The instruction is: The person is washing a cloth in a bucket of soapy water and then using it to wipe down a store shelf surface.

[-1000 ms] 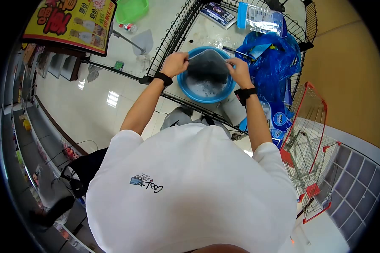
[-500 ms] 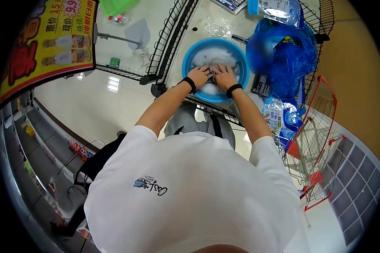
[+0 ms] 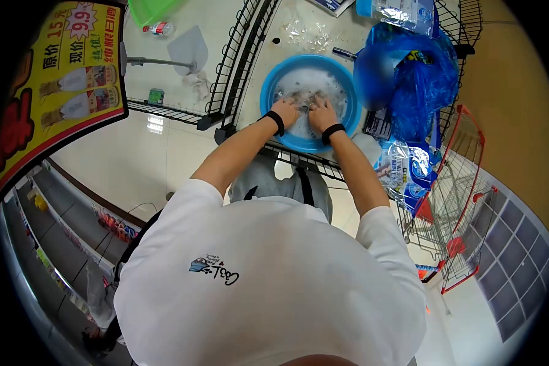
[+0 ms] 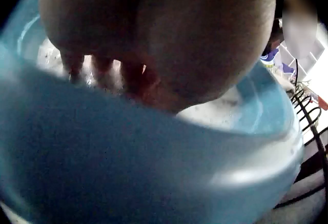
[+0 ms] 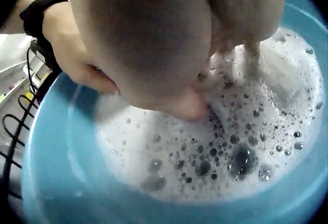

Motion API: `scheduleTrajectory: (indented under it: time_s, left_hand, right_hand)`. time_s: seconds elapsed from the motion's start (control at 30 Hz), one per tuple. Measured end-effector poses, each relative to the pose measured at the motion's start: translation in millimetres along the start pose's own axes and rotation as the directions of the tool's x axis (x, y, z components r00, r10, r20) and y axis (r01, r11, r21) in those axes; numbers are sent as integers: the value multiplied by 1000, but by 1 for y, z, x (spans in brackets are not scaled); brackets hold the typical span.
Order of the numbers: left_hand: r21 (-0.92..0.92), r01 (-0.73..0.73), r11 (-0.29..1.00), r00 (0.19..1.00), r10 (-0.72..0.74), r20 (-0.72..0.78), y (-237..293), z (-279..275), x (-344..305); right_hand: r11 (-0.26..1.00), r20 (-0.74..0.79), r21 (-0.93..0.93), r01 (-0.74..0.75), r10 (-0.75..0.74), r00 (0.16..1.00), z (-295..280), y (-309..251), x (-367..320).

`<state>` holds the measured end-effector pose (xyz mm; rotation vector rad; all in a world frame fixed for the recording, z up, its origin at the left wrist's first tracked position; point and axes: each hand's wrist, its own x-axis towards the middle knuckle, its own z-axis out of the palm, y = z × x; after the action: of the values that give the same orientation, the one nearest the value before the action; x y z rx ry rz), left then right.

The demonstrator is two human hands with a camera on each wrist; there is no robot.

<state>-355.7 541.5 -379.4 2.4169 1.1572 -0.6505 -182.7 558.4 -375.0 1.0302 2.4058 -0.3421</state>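
Note:
A round blue basin (image 3: 348, 79) holds white soapy water (image 3: 314, 79) with many bubbles. Both hands reach down into it side by side. My left hand (image 3: 286, 112) dips its spread fingers (image 4: 102, 70) into the suds. Close beside it, my right hand (image 3: 321, 114) has its thumb (image 5: 189, 106) at the foam, fingers pointing down into the water. Between the hands a small dark patch of grey cloth (image 3: 304, 108) shows; the rest of it lies hidden under the foam. The fingertips of both hands are covered by suds.
The basin stands on a wire-edged shelf (image 3: 256, 85). To its right lie a blue plastic bag (image 3: 427, 91) and a blue-and-white package (image 3: 409, 168). A red-trimmed shopping cart (image 3: 454, 210) stands further right. A yellow price sign (image 3: 67, 79) fills the upper left.
A second ago both hands held the grey cloth up over the basin by its edges. It then went down into the water, and now foam covers most of it.

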Motion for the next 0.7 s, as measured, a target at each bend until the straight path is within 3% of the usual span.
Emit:
scheduleTrajectory:
  time_s: [0.1,0.17,0.23,0.3,0.37,0.4,0.47,0.5,0.57,0.6,0.63,0.7]
  left_hand:
    - [-39,-14,999,1000,13,-11,-1,-14,-10]
    - [-74,-19,997,1000,18,-20,-1,-24,-17]
    - [-184,89,979,989,-66,130,0,-42,-30]
    - [-268,88,959,995,-75,58,-5,-43,-40]
    - [-352,74,933,996,-84,-12,-12,-42,-45]
    - [-428,62,902,994,-95,-58,-16,-43,-45]
    - [-555,54,830,976,-162,-147,-24,-38,-44]
    - [-556,53,829,975,-163,-150,-22,-42,-49]
    - [-739,16,673,919,-301,-254,-19,-59,-61]
    - [-802,-110,587,901,-282,-330,-23,-58,-63]
    - [-802,-109,587,900,-284,-331,-24,-56,-64]
    - [-942,-182,282,874,-393,-287,-24,-59,-68]
  right_hand:
    - [991,-19,126,44,-42,999,1,2,-6]
    - [978,73,202,54,-70,995,-3,2,-11]
    - [965,52,253,72,-88,995,-8,4,-20]
    - [949,27,302,93,-106,994,-11,8,-26]
    - [774,18,630,56,-87,996,-10,20,-33]
    - [776,15,628,59,-87,996,-11,25,-38]
    - [552,-102,833,38,86,991,-10,35,-47]
    - [555,-102,831,37,86,991,-7,41,-50]
    - [413,-170,906,95,148,974,-3,49,-53]
    - [367,-214,922,126,209,954,-12,49,-63]
    - [368,-216,921,128,207,954,-7,52,-63]
    - [303,-418,897,322,342,842,0,61,-63]
